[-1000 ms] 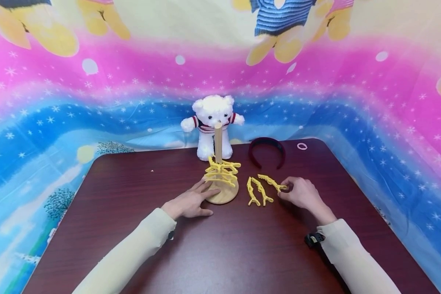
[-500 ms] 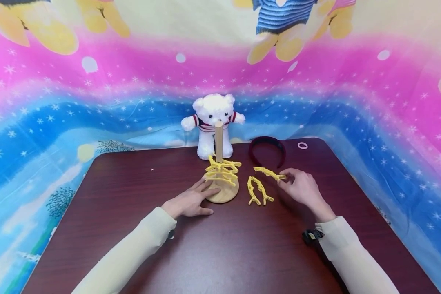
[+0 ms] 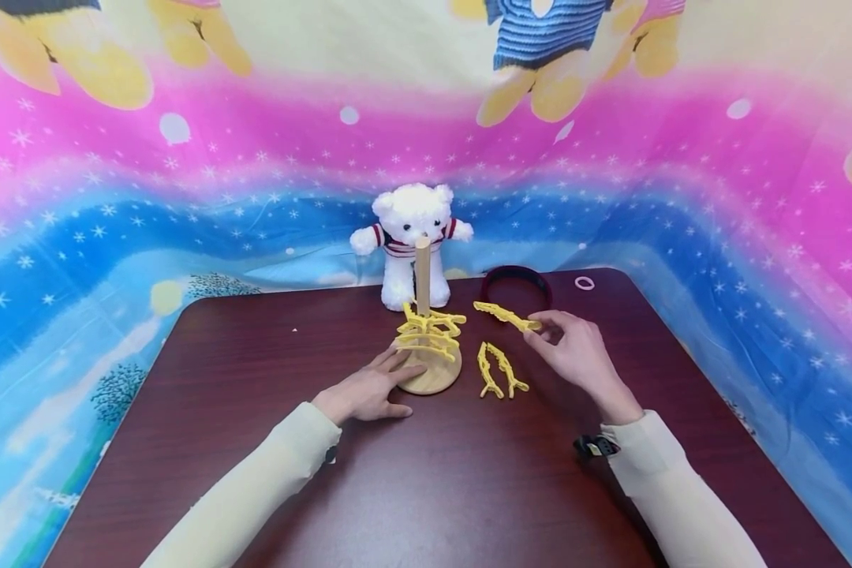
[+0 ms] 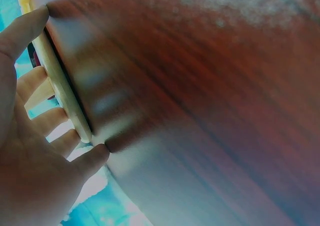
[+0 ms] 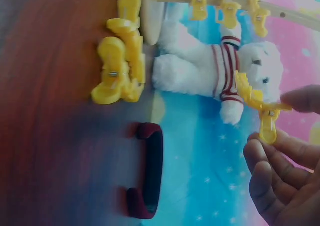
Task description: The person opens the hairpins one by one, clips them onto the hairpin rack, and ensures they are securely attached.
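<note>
In the head view, my left hand (image 3: 365, 392) rests with fingers spread on the round base (image 3: 436, 382) of a wooden stand; the left wrist view has its fingers (image 4: 50, 121) along the base's edge. Several yellow hair clips (image 3: 436, 347) are clamped low on the upright post (image 3: 423, 272). Thumb and fingers of my right hand (image 3: 575, 351) pinch the handle end of another yellow hair clip (image 3: 498, 312), raised off the table, its toothed end pointing left toward the post. Two loose yellow clips (image 3: 506, 368) lie side by side right of the base.
A white teddy bear (image 3: 412, 209) in a striped sweater stands behind the post. Back right lie a dark red headband (image 3: 490, 296) and a pale pink hair tie (image 3: 584, 277). The dark table (image 3: 426, 489) meets a printed cloth (image 3: 255, 229) behind.
My right hand has lifted its hair clip off the table, away from the two loose ones, and carried it left and up in the head view. My left hand stays put.
</note>
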Demonstrator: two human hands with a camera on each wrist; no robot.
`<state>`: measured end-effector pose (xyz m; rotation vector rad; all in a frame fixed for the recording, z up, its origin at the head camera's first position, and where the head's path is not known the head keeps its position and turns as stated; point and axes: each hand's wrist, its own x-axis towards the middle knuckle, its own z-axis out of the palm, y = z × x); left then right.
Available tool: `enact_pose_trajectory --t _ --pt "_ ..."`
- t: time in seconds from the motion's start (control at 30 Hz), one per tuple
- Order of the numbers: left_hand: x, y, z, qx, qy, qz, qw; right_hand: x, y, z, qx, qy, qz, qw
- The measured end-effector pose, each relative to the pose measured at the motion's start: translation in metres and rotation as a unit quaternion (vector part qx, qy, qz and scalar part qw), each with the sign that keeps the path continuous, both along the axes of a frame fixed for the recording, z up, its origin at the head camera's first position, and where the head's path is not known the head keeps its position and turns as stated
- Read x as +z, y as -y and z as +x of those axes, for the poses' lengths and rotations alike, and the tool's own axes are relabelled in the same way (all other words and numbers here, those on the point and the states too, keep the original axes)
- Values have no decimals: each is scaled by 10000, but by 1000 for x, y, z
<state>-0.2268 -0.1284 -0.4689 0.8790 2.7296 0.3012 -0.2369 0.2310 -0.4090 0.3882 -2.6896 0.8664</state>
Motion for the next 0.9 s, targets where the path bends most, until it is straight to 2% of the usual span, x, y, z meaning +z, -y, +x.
enact_pose_trajectory --t 0.43,0.9 --pt "-1 0 0 -63 -21 30 10000 18 20 2 560 -176 26 9983" --pt "0 1 0 -72 2 23 10000 37 42 4 990 40 81 9950"
